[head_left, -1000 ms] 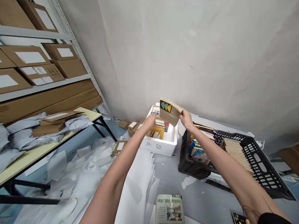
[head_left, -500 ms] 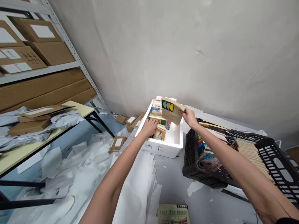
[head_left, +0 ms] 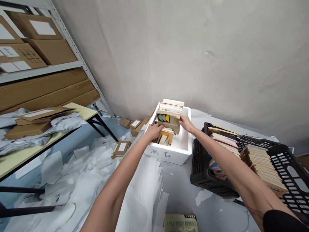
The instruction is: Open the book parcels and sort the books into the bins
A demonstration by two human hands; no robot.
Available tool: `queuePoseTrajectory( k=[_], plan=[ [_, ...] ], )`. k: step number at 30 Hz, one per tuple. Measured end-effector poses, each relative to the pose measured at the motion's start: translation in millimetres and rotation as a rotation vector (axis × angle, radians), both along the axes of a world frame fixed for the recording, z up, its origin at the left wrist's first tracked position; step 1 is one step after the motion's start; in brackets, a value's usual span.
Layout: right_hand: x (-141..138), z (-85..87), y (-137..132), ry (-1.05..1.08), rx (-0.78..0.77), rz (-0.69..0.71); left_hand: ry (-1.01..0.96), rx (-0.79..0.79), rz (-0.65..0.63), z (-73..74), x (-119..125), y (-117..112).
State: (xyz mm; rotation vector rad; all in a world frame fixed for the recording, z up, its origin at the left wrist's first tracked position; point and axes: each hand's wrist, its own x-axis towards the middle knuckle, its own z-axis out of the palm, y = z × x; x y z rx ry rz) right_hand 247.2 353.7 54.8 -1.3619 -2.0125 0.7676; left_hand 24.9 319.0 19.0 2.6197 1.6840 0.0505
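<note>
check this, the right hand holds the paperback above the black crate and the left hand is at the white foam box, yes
Not quite: the head view shows the paperback in the right hand at the foam box, not above the crate. The left hand is at that box, as you said.

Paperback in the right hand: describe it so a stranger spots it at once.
Find the white foam box beside the black crate. The right hand holds a tan paperback over it. Unlike the books below, it shows coloured shapes on a dark square.
</note>
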Motion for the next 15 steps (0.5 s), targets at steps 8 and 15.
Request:
queuePoseTrajectory(
  k=[8,15],
  plan=[
    [-27.2,-63.7,19.3,0.03,-0.184,-0.036,-0.066,0.095,0.116,4.8,-10.7,-0.3],
    [-21.9,-67.6,28.3,-0.015,-0.24,0.006,-0.238,0.201,0.084,14.2,-3.2,12.6]
  ],
)
